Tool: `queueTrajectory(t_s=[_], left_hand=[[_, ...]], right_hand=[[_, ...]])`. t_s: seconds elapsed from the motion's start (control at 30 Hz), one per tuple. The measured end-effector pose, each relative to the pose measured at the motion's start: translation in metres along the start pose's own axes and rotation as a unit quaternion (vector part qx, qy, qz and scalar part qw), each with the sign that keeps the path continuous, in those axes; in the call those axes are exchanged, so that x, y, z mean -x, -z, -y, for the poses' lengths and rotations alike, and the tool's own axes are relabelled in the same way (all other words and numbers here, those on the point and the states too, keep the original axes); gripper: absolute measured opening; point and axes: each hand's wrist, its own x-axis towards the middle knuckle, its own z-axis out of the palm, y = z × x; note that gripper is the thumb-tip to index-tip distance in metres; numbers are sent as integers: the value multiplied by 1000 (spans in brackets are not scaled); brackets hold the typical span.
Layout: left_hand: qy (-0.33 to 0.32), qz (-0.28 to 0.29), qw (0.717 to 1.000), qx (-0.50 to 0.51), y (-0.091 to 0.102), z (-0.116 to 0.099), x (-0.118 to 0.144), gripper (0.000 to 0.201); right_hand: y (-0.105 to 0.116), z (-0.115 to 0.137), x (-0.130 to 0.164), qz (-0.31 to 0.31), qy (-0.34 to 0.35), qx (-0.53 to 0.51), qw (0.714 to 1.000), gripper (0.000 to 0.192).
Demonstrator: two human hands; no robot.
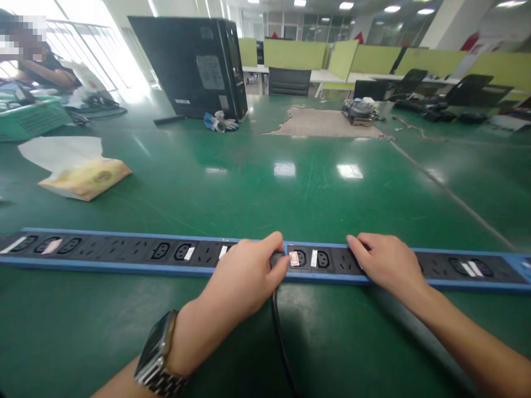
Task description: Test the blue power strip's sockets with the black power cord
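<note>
A long blue-edged power strip (124,255) with several black sockets lies across the green table (290,188). My left hand (244,276), with a metal watch on the wrist, grips a black plug (275,260) sitting in one of the strip's sockets. The plug's black cable (282,337) runs from it toward me. My right hand (385,262) lies flat on the strip to the right, fingers pressed on its top, holding nothing.
A tissue pack (85,177) lies at the left. A black computer tower (194,66) stands at the back with gloves (219,121) beside it. A person sits far left by a green basket (29,119). A worn patch (323,122) marks the table.
</note>
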Motion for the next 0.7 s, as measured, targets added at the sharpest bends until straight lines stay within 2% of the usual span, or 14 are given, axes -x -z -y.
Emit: queueTrajectory(t_s=[0.17,0.3,0.4,0.7], left_hand=[[-1,40,999,-21,1,-4,0,24],[28,20,985,-168,14,-11,-2,47],[17,19,963,-268,19,-18,-6,60],[-79,111,932,-335,14,-41,-8,30]], right_hand=[[4,2,0,14,8,3,1000,50],[4,4,-1,17,-18,1,1000,51],[4,5,0,1,-35,-1,999,53],[3,5,2,-6,-28,8,1000,55]])
